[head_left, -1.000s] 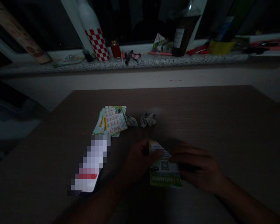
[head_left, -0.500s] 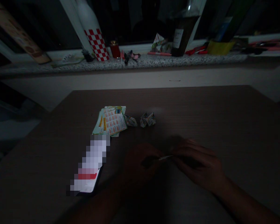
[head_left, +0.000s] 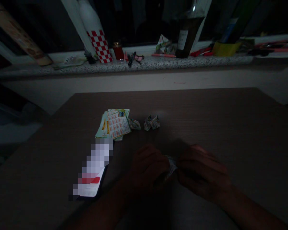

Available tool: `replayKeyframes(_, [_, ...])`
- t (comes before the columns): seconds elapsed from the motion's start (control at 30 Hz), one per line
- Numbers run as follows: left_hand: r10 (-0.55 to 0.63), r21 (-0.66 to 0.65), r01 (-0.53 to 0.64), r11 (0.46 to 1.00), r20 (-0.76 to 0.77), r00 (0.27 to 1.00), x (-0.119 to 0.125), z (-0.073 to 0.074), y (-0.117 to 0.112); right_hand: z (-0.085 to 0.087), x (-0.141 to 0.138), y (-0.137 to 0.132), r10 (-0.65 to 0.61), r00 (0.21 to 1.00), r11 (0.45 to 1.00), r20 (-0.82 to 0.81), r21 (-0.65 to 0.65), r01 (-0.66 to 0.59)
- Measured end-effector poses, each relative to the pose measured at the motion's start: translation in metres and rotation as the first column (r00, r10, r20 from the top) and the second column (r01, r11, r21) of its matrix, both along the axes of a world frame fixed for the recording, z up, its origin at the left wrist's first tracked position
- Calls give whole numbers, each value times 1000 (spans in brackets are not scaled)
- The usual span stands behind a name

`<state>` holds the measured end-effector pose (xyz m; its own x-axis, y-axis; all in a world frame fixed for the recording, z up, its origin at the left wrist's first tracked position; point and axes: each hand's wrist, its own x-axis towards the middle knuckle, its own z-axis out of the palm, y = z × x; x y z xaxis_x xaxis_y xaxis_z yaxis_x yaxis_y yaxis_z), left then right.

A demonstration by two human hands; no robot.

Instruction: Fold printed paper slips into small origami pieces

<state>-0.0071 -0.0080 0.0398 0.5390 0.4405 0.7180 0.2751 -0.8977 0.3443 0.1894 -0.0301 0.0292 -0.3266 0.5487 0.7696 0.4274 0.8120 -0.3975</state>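
Note:
Between my two hands, low over the table, is a small folded piece of printed paper (head_left: 172, 165). My left hand (head_left: 150, 164) pinches its left side, the fingers curled over it. At its right edge my right hand (head_left: 201, 167) grips it between thumb and fingertips. Dim light and the fingers hide much of the paper. Beyond my hands stand folded paper pieces (head_left: 152, 123), and another folded paper (head_left: 134, 124) lies against a stack of printed paper slips (head_left: 117, 124).
A phone with a lit screen (head_left: 92, 172) lies left of my left hand on the wooden table (head_left: 218, 118). Behind the table, a stone windowsill (head_left: 153, 64) holds a red-and-white checked bottle (head_left: 99, 41), a dark labelled bottle (head_left: 186, 38), a red jar (head_left: 118, 51) and a yellow container (head_left: 227, 48).
The paper has turned from edge-on to show more of its printed face. My left hand has rolled over, its knuckles now upward; my right hand has shifted slightly.

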Motion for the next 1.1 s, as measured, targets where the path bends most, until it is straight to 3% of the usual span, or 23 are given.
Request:
replayKeyframes(0.4, [84,41,-87,995,59,995,-2,2,5,4,-2,-2,-25,999,999,-25,-39,24])
replayKeyframes(0.63, [248,3,-248,969,6,969,-7,5,6,1,0,-3,-53,998,995,-23,-86,51])
replayKeyframes(0.8, [393,48,-403,914,141,909,-14,3,14,-1,7,0,-118,993,991,-3,-67,117])
replayKeyframes(0.97, [265,120,-266,956,25,964,-6,6,4,-7,13,4,-166,977,983,137,-58,175])
replayKeyframes(1.1, [267,248,-238,939,-91,959,7,1,-3,-7,10,3,-144,964,986,224,-47,158])
